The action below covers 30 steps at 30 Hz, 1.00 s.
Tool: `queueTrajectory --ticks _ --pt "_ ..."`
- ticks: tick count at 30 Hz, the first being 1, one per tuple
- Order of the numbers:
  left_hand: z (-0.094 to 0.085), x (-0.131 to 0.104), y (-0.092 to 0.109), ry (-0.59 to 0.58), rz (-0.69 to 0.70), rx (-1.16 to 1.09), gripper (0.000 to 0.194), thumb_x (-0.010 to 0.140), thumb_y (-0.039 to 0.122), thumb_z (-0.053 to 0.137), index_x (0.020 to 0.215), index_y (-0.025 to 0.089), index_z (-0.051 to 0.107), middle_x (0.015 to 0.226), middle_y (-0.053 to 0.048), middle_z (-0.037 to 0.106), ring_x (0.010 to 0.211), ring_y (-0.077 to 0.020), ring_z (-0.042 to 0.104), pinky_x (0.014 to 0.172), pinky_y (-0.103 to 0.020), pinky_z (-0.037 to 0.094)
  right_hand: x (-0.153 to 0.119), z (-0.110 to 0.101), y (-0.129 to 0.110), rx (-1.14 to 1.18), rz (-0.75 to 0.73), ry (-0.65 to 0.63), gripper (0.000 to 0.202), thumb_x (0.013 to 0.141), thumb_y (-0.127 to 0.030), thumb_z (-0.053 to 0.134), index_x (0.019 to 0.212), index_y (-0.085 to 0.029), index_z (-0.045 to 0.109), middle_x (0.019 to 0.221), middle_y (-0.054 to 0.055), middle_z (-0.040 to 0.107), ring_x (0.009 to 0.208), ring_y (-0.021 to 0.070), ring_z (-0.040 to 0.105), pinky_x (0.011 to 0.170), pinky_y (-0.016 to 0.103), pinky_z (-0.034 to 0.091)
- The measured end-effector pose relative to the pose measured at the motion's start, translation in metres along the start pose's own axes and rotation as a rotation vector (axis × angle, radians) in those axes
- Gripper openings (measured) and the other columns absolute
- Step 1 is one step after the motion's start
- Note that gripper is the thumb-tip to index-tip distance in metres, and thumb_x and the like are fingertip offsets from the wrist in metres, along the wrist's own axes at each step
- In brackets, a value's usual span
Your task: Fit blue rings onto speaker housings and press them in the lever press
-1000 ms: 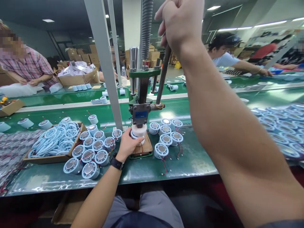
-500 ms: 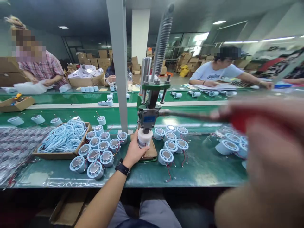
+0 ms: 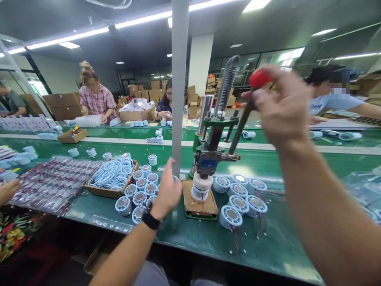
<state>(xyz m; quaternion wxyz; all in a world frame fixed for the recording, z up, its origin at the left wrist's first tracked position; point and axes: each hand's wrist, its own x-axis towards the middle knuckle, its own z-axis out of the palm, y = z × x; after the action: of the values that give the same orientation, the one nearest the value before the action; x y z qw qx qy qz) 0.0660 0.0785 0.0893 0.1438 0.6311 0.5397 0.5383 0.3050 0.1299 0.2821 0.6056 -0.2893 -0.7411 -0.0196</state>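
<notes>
A green hand press (image 3: 210, 159) stands on the bench, its white round head (image 3: 203, 181) over a light-blue round part (image 3: 199, 193) on the brown base plate (image 3: 188, 198). The raised lever (image 3: 241, 127) ends in a red knob (image 3: 259, 78), and my right hand (image 3: 281, 105) is closed round that end. To the left of the press, away from the part, my left hand (image 3: 169, 190) holds nothing; its fingers are apart and slightly blurred. Light-blue round parts with metal discs stand left (image 3: 139, 198) and right (image 3: 231, 217) of the press, some with red wires.
A cardboard box of light-blue rings (image 3: 104, 193) and wired parts in clear plastic (image 3: 56, 178) lie at left. A grey post (image 3: 180, 87) rises behind my left hand. Across the green belt people work, and at the far left edge another person's hand (image 3: 8, 191) shows.
My left hand has let go of the part under the press and moved left. My right hand has swung the lever up. The view has turned left.
</notes>
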Motion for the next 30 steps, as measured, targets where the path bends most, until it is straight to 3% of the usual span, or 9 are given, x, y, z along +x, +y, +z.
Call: queueTrajectory --ticks 2,5,9,15,18,22,24,27,30 --pt "-0.04 0.042 -0.005 0.047 0.014 0.265 0.066 0.082 0.002 0.044 0.147 0.011 0.036 0.146 -0.013 0.049 0.137 -0.0227 0.045 0.116 -0.038 0.036 -0.029 0.023 0.003 0.142 0.078 0.129 0.038 0.096 -0.024 0.047 0.133 -0.03 0.052 0.139 0.004 0.049 0.125 0.0202 0.056 0.105 0.038 0.049" --pt "-0.078 0.107 -0.025 -0.008 -0.022 0.418 0.048 0.091 0.004 0.031 0.137 0.0 0.045 0.129 -0.013 0.06 0.125 -0.0218 0.054 0.11 -0.041 0.038 -0.133 0.067 0.0 0.179 0.2 0.411 0.049 0.091 -0.023 0.054 0.139 -0.026 0.043 0.134 0.012 0.052 0.122 0.023 0.057 0.106 0.044 0.049" --pt "-0.072 0.148 -0.055 -0.251 -0.072 0.566 0.022 0.091 0.019 0.059 0.11 0.008 0.063 0.105 -0.007 0.068 0.098 -0.0188 0.064 0.096 -0.042 0.049 -0.25 0.127 0.008 0.062 0.584 0.162 0.081 0.083 -0.037 0.062 0.152 -0.016 0.025 0.142 0.019 0.046 0.128 0.03 0.052 0.105 0.049 0.047" --pt "-0.04 0.141 -0.061 -0.436 -0.108 0.807 0.02 0.072 0.016 0.076 0.088 0.011 0.067 0.085 -0.007 0.069 0.078 -0.018 0.063 0.077 -0.03 0.048 -0.274 0.153 0.029 0.085 0.75 0.082 0.081 0.081 -0.043 0.06 0.151 -0.015 0.028 0.134 0.017 0.056 0.122 0.0289 0.058 0.104 0.045 0.047" --pt "-0.045 0.138 -0.042 -0.407 -0.071 0.918 0.023 0.084 0.025 0.063 0.102 0.01 0.063 0.091 -0.008 0.068 0.082 -0.0185 0.062 0.079 -0.029 0.046 -0.273 0.149 0.026 0.124 0.754 0.126 0.081 0.081 -0.043 0.062 0.15 -0.016 0.029 0.133 0.016 0.057 0.119 0.0262 0.059 0.102 0.042 0.048" --pt "-0.058 0.108 0.0 -0.383 0.005 1.033 0.037 0.095 0.04 0.046 0.11 0.009 0.058 0.092 -0.011 0.067 0.085 -0.0236 0.064 0.079 -0.034 0.046 -0.27 0.152 0.023 0.131 0.763 0.196 0.076 0.084 -0.038 0.06 0.149 -0.017 0.028 0.136 0.016 0.053 0.121 0.024 0.057 0.103 0.039 0.047" --pt "-0.059 0.069 0.023 -0.509 0.061 1.074 0.04 0.09 0.051 0.054 0.1 0.013 0.061 0.08 -0.008 0.068 0.077 -0.0259 0.066 0.072 -0.033 0.048 -0.267 0.155 0.022 0.081 0.735 0.213 0.069 0.086 -0.038 0.058 0.147 -0.016 0.031 0.138 0.017 0.051 0.123 0.0247 0.055 0.104 0.041 0.046" --pt "-0.046 -0.007 0.048 -0.856 0.172 1.124 0.043 0.086 0.055 0.059 0.099 0.015 0.065 0.077 -0.011 0.071 0.073 -0.0301 0.07 0.064 -0.034 0.05 -0.269 0.149 0.006 -0.043 0.668 0.233 0.061 0.088 -0.041 0.057 0.14 -0.016 0.039 0.133 0.017 0.052 0.12 0.0276 0.053 0.102 0.045 0.045" --pt "-0.018 -0.058 0.049 -1.0 0.143 1.077 0.043 0.085 0.052 0.063 0.094 0.01 0.068 0.083 -0.015 0.072 0.078 -0.0317 0.072 0.064 -0.034 0.053 -0.283 0.118 -0.02 -0.11 0.557 0.157 0.054 0.089 -0.041 0.06 0.134 -0.015 0.046 0.123 0.016 0.055 0.115 0.0285 0.054 0.099 0.046 0.045"
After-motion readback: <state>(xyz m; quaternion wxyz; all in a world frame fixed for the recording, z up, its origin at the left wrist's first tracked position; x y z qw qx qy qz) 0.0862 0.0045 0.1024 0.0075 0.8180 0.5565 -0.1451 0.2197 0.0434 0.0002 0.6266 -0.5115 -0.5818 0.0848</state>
